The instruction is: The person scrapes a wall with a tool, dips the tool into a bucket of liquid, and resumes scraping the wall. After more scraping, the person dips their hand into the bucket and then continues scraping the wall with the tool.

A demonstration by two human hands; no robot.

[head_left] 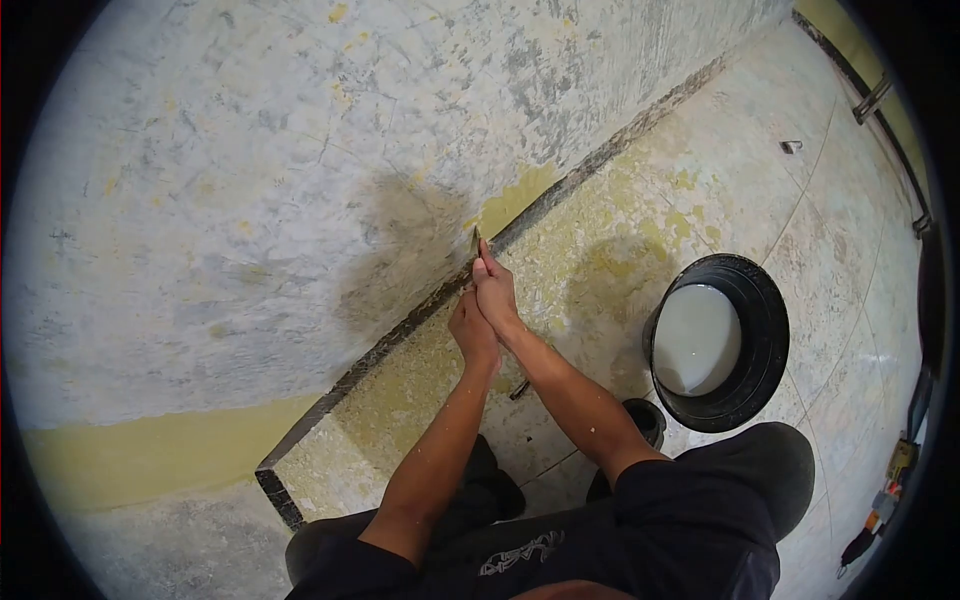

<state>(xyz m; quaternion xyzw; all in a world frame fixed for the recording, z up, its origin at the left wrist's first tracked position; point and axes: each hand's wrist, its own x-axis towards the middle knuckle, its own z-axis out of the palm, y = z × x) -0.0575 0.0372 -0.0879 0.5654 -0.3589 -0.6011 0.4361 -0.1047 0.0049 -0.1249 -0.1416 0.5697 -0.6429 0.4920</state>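
My right hand (495, 290) is closed around a scraper (476, 240), and its index finger lies along the tool toward the blade. The small metal tip meets the wall low down, at the edge of a remaining patch of yellow paint (520, 198). Just below, my left hand (470, 325) is closed too, pressed against the right one at the handle end. The handle itself is hidden by the fingers. A dark skirting strip (420, 312) runs along the wall's foot, right beside both hands.
Yellow flakes litter the floor (600, 220) along the wall. To the right stands a black bucket (770, 370) of whitish liquid (698, 335). A small dark container (645, 420) is by my leg. Several tools (880, 505) lie at the far right edge. Lower left, a yellow band (170, 450) crosses the wall.
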